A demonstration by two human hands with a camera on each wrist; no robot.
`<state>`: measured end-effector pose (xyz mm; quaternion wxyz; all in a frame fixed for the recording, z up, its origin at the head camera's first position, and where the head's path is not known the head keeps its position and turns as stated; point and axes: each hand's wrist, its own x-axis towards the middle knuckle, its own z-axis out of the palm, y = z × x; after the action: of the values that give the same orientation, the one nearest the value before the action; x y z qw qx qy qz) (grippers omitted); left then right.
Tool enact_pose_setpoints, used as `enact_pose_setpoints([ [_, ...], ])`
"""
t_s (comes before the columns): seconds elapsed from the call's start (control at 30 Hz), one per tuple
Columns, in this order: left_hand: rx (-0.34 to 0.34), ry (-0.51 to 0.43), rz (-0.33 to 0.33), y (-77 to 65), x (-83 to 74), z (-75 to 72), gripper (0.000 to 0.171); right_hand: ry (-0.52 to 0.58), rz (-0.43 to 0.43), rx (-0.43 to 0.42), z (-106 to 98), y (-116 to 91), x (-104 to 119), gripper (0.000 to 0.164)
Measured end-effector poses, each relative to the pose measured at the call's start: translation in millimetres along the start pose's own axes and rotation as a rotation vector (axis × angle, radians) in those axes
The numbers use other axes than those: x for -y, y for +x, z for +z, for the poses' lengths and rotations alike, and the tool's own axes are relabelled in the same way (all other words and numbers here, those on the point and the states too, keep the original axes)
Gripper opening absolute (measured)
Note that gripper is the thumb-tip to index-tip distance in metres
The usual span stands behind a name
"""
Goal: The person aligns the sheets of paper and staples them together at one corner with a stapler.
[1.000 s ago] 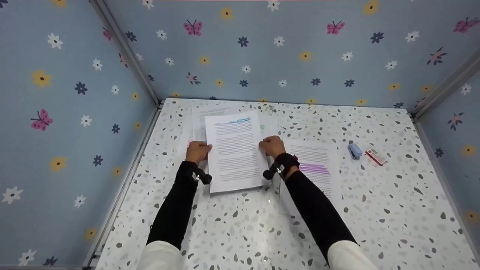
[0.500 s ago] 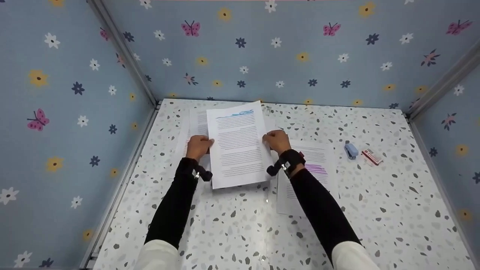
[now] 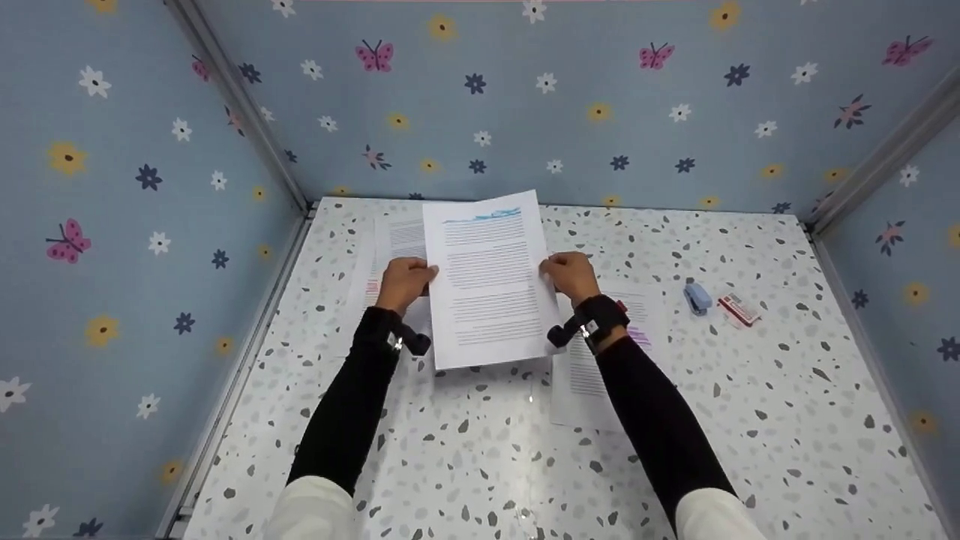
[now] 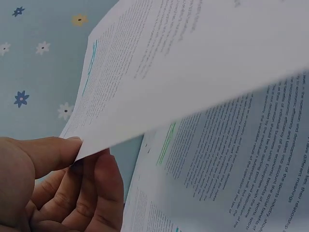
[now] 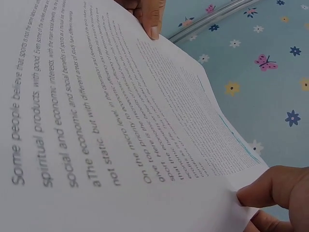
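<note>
A printed sheet of paper with blue highlighter along its top lines is held up off the table, slightly bowed. My left hand pinches its left edge, thumb on the printed face and fingers behind, as the left wrist view shows. On the opposite edge my right hand pinches it the same way. Behind and beneath it, other printed sheets lie at the back left; one in the left wrist view bears green highlighter. Under my right forearm lies a sheet with purple highlighter, partly hidden.
To the right, a light blue stapler lies on the speckled table beside a small red and white box. Patterned blue walls close off the back and both sides.
Both hands have raised the blue-highlighted sheet and carried it slightly up and to the right in the head view. The other sheets, stapler and box stay put on the table.
</note>
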<state>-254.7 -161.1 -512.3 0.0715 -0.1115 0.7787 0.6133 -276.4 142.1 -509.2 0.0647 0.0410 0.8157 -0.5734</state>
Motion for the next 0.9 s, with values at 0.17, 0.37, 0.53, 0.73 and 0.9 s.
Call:
enact_pose_setpoints([
  [0.17, 0.048, -0.007, 0.022, -3.7, -5.6, 10.6, 0.039, 0.015, 0.018, 0.002, -16.0, -4.9, -4.6, 0.019],
  [0.37, 0.084, -0.023, 0.056, -5.8, -13.0, 26.3, 0.041, 0.042, 0.032, -0.021, -35.4, -11.6, -9.6, 0.017],
  [0.53, 0.134, -0.048, 0.076, -6.9, -18.2, 41.3, 0.047, 0.021, 0.05, -0.042, -53.7, -17.1, -15.1, 0.018],
  [0.73, 0.187, -0.052, 0.113, -8.0, -23.5, 60.2, 0.043, 0.039, 0.073, -0.077, -75.3, -25.6, -23.7, 0.022],
  [0.9, 0.23, -0.045, 0.157, -8.2, -23.1, 78.2, 0.029, 0.035, 0.096, -0.102, -92.8, -34.4, -32.7, 0.019],
])
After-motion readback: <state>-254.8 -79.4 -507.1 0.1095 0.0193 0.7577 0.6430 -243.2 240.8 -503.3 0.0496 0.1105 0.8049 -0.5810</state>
